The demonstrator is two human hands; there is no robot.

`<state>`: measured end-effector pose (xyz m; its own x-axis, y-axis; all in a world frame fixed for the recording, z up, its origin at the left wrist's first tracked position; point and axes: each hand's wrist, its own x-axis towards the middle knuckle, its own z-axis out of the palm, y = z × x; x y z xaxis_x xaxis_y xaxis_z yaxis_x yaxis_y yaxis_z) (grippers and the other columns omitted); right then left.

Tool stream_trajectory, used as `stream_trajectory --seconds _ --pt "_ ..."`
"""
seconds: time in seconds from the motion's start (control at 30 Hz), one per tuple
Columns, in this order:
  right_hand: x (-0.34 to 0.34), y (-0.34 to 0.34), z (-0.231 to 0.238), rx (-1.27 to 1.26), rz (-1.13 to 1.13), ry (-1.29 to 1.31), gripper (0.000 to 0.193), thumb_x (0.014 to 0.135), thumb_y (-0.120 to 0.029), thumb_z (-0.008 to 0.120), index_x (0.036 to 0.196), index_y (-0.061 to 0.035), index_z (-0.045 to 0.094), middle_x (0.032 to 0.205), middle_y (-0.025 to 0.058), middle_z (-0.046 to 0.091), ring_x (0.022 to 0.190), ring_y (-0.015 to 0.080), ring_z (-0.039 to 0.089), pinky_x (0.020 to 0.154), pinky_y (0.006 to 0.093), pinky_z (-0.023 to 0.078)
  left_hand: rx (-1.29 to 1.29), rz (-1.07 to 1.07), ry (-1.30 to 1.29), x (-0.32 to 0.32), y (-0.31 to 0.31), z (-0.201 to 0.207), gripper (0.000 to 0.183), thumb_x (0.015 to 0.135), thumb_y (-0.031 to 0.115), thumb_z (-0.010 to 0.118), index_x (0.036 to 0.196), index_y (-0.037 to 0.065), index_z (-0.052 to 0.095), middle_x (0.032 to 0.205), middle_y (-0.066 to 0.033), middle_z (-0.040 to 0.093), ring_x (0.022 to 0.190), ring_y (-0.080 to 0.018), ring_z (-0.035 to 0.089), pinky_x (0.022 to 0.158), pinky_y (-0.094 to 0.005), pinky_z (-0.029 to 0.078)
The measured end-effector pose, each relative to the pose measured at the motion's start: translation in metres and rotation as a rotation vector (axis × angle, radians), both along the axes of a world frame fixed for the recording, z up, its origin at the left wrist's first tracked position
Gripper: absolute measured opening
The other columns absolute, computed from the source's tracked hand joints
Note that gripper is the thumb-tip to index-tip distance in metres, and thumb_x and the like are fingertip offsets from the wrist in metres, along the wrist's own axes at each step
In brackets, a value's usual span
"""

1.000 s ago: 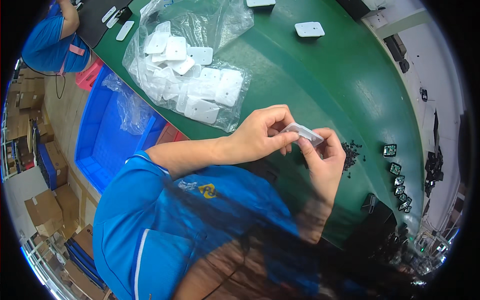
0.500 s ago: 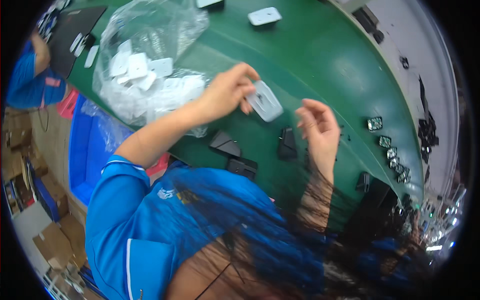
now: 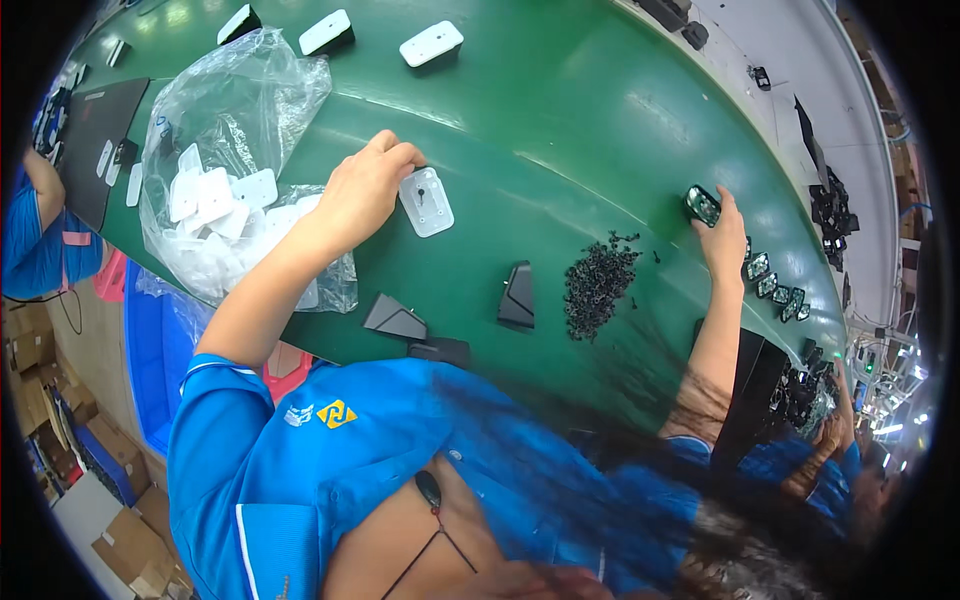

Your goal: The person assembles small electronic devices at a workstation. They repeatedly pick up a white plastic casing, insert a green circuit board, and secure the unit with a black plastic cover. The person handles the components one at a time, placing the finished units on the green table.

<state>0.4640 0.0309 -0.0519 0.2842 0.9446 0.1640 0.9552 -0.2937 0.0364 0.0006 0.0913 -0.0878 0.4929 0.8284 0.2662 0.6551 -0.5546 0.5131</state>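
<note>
My left hand (image 3: 366, 192) pinches the upper left edge of a white plastic cover (image 3: 428, 204) with rounded corners and a dark slot in it. Out to the right, my right hand (image 3: 725, 240) has its fingers closed around a small black housing with a green circuit board (image 3: 702, 206). Several similar housings (image 3: 768, 285) lie in a row just beyond that wrist. Between my arms, a heap of small black screws (image 3: 598, 285) lies on the green table (image 3: 480, 200). Beside it stands a black wedge-shaped part (image 3: 516, 295), with another wedge-shaped part (image 3: 395, 317) nearer my left arm.
Left of my left hand, a clear plastic bag (image 3: 240, 100) holds several white covers (image 3: 215, 200). Three white-topped black units, one of them here (image 3: 432, 44), stand along the far side. A blue bin (image 3: 150, 350) sits below the table edge. Co-workers' arms show at far left and lower right.
My right hand has moved right, from near the white cover to the circuit-board housing, and closed on it. The white cover stays in my left hand. The whole view has shifted.
</note>
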Motion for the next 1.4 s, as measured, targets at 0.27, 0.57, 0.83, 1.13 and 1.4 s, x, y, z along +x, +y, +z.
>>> stream_trajectory --seconds 0.27,0.57,0.83,1.13,1.4 --pt "-0.205 -0.039 0.047 0.315 0.288 1.154 0.067 0.069 -0.016 0.082 0.121 -0.0003 0.043 0.086 0.0049 0.061 0.073 0.0103 0.053 0.067 0.0227 0.042 -0.654 -0.202 -0.790 0.024 -0.044 0.049 0.034 0.094 0.018 0.052 0.125 0.004 0.050 0.118 -0.0123 0.055 0.097 -0.0212 0.061 0.075 -0.0330 0.053" --pt "-0.269 -0.070 0.054 0.511 0.696 0.729 0.054 0.075 -0.043 0.069 0.113 -0.0055 0.062 0.098 0.0078 0.057 0.084 0.0194 0.052 0.063 0.0284 0.041 -1.232 -0.347 -1.125 0.013 -0.080 0.054 0.040 0.098 0.039 0.043 0.109 0.003 0.053 0.089 -0.0049 0.062 0.071 -0.0123 0.061 0.056 -0.0241 0.050" --pt "-0.257 -0.069 0.063 0.250 0.915 1.105 0.024 0.070 -0.006 0.074 0.094 -0.0086 0.070 0.093 0.0063 0.057 0.080 0.0165 0.049 0.063 0.0266 0.040 -1.626 -0.706 -1.139 0.006 -0.090 0.043 0.042 0.098 0.042 0.041 0.103 0.003 0.055 0.083 -0.0084 0.062 0.062 -0.0136 0.061 0.049 -0.0218 0.048" --pt "-0.309 -0.091 0.037 0.712 0.524 1.441 0.020 0.081 0.003 0.066 0.097 -0.0022 0.054 0.090 0.0105 0.058 0.080 0.0180 0.056 0.072 0.0274 0.047 -0.227 -0.296 -0.748 0.015 -0.108 0.051 0.073 0.084 0.057 0.054 0.129 0.000 0.045 0.107 -0.0143 0.056 0.090 -0.0230 0.058 0.076 -0.0315 0.048" --pt "-0.311 -0.088 0.029 0.720 0.519 1.062 0.018 0.081 0.006 0.064 0.096 -0.0015 0.058 0.089 0.0126 0.059 0.078 0.0181 0.055 0.070 0.0264 0.046 -0.469 -0.247 -0.961 0.021 -0.112 0.039 0.064 0.085 0.043 0.060 0.128 -0.001 0.045 0.111 -0.0122 0.052 0.096 -0.0193 0.056 0.079 -0.0300 0.048"
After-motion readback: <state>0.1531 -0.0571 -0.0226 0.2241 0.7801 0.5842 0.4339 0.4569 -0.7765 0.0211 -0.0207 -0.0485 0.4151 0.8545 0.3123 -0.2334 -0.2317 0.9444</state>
